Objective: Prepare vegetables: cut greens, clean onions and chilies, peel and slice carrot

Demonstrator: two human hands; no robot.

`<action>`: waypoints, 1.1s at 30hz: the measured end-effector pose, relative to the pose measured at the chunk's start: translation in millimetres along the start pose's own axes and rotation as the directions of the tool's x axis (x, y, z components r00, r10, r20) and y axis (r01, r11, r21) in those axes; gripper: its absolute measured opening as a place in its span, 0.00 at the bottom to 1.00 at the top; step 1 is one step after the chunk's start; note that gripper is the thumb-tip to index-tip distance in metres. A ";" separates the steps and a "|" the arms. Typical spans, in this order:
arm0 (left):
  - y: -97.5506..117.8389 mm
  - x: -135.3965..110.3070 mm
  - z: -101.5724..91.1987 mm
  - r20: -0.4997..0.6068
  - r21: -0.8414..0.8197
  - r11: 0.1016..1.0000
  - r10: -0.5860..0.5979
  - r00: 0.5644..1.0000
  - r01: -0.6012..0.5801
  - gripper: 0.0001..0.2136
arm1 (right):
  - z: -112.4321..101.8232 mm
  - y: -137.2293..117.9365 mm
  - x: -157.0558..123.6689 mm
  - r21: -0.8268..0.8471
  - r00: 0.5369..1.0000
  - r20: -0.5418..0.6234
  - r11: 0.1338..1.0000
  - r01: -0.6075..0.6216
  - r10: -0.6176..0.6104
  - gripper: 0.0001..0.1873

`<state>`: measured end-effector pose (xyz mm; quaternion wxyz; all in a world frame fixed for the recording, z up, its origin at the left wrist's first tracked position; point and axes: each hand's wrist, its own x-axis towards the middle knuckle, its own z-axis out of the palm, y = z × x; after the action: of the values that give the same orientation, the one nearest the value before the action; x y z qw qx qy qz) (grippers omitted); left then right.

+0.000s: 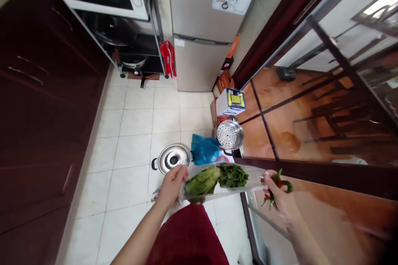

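A clear plastic bag (255, 177) is stretched between my two hands. Inside it lie leafy green vegetables, with a paler green head (202, 181) on the left and darker, curly leaves (233, 176) on the right. My left hand (171, 186) is closed, pinching the bag's left end. At the other end, my right hand (280, 196) is closed on the gathered plastic and also holds several green and red chili peppers (288, 185), whose tips poke out around the fingers. The bag hangs above the tiled floor, in front of dark red clothing.
On the floor (130, 149) beyond the bag stand a lidded steel pot (183, 157), a blue plastic bag (202, 149) and a steel steamer (230, 134). Boxes (222, 103) line the glass door (280, 124). A fridge (199, 66), microwave rack (146, 45) and dark cabinets (40, 132) surround the floor.
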<state>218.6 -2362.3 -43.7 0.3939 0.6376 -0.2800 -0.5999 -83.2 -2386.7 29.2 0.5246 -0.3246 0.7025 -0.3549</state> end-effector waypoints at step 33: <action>255.3 -45.3 -12.5 0.420 0.551 0.606 0.393 0.818 -0.574 0.16 | 166.3 -148.0 18.3 0.336 0.635 0.645 0.904 0.264 -0.425 0.09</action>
<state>254.8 -2458.6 194.6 0.2533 0.5494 -0.6832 -0.4089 85.7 -2507.7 111.3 0.7055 -0.5062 0.3307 -0.3696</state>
